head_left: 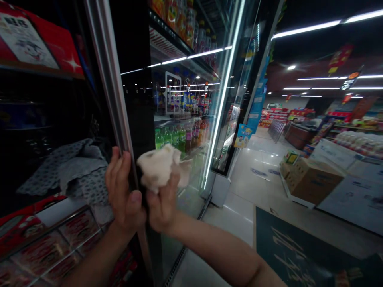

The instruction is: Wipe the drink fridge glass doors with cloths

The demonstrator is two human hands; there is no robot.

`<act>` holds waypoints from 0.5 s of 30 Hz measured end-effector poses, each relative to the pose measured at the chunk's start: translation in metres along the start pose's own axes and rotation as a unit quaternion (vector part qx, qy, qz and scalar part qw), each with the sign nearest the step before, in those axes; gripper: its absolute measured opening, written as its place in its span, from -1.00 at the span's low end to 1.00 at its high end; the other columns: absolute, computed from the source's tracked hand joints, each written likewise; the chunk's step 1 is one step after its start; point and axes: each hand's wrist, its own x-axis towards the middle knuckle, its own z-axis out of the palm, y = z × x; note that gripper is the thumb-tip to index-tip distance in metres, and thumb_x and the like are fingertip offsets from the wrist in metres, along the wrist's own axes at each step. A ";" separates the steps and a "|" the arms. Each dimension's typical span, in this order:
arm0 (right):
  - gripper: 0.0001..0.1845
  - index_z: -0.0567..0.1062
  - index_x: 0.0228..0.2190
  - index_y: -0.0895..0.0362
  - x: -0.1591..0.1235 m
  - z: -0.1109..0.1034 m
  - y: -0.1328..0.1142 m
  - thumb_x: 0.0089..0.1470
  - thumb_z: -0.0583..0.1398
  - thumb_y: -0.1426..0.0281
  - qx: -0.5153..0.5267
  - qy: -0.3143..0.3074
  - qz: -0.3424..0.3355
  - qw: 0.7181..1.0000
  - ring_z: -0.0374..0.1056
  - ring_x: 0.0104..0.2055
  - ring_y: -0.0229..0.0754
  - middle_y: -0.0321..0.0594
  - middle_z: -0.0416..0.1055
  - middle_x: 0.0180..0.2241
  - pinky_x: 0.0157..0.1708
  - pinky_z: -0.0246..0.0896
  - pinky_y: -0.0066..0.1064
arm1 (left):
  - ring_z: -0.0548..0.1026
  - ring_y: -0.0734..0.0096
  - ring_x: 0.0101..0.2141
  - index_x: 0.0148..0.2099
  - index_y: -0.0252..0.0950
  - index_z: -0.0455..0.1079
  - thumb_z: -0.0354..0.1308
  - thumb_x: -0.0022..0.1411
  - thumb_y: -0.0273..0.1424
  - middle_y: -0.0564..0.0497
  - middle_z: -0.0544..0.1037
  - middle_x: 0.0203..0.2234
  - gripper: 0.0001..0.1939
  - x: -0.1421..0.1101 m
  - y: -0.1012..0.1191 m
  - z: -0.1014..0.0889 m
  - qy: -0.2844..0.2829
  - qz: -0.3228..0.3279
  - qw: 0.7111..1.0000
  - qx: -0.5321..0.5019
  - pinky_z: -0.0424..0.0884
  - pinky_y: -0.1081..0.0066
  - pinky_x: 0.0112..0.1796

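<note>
A crumpled whitish cloth [158, 169] is gripped in my right hand [166, 203], which is slightly smeared by motion. The cloth lies against or just in front of the glass door [191, 167] of a drinks fridge, near its black frame. On the metal door edge [112, 79] rests my left hand [122, 191], its fingers stretched upward along the metal and its thumb apart. Behind the glass stand bottles [179, 137] in green, pink and orange on shelves. Left of my left hand, a patterned grey cloth [86, 171] lies bunched up.
Packaged goods [44, 247] sit in a rack at lower left, below a red box [50, 40]. On the right are cardboard boxes [314, 179] on a pallet and a dark floor mat [299, 251]. A tiled aisle [248, 187] runs back past the fridge.
</note>
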 end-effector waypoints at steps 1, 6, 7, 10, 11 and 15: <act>-0.29 0.07 0.46 -0.06 -0.006 0.001 -0.011 0.34 0.01 0.35 0.021 0.001 -0.047 0.999 0.04 0.56 0.16 -0.07 -0.07 0.56 0.45 0.21 0.20 | 0.18 -0.06 0.51 0.58 0.05 0.07 -0.14 0.54 -0.11 0.00 0.22 0.53 -0.37 0.000 -0.002 0.000 -0.004 0.001 1.000 0.000 0.19 -0.23 0.44; -0.54 0.42 0.12 -0.12 0.016 -0.016 0.074 0.22 0.14 0.10 0.067 -0.032 -0.102 0.992 0.33 0.38 0.13 -0.12 0.42 0.27 0.41 0.25 0.09 | 0.12 -0.02 0.53 0.61 -0.06 -0.01 0.18 0.37 -0.19 -0.02 0.15 0.56 -0.14 0.003 -0.002 0.002 -0.005 0.039 0.999 0.022 0.08 -0.08 0.49; -0.54 0.46 0.05 -0.09 0.028 -0.022 0.106 0.20 0.13 0.00 0.047 -0.037 -0.018 0.998 0.34 0.35 0.12 -0.09 0.46 0.21 0.42 0.21 0.08 | 0.09 -0.03 0.54 0.62 -0.08 -0.06 0.23 0.33 -0.23 -0.04 0.13 0.56 -0.08 0.004 0.000 0.004 -0.013 0.045 0.998 0.031 0.06 -0.08 0.50; -0.39 0.45 0.01 0.03 0.069 -0.051 0.195 0.20 0.03 -0.14 -0.007 -0.015 0.178 0.984 0.29 0.33 0.19 0.08 0.47 0.13 0.45 0.05 0.23 | 0.01 -0.09 0.56 0.64 -0.14 -0.19 0.34 0.24 -0.25 -0.11 0.04 0.58 0.10 0.007 0.006 0.006 -0.029 0.070 0.995 0.064 0.02 -0.12 0.51; -0.37 0.44 0.01 0.06 0.084 -0.063 0.217 0.20 0.00 -0.14 -0.015 -0.011 0.218 0.976 0.32 0.27 0.19 0.10 0.48 0.08 0.42 0.08 0.25 | 0.00 -0.13 0.56 0.64 -0.14 -0.22 0.36 0.23 -0.25 -0.14 0.03 0.58 0.14 0.008 0.008 0.006 -0.034 0.073 0.994 0.071 0.01 -0.15 0.50; -0.35 0.40 0.04 0.14 0.124 -0.090 0.255 0.28 -0.09 -0.09 -0.025 -0.020 0.325 0.945 0.45 0.07 0.18 0.10 0.51 -0.04 0.25 0.30 0.25 | 0.00 -0.23 0.55 0.64 -0.08 -0.26 0.35 0.26 -0.26 -0.17 0.05 0.57 0.13 0.009 0.012 0.006 -0.044 0.058 0.995 0.075 0.06 -0.28 0.47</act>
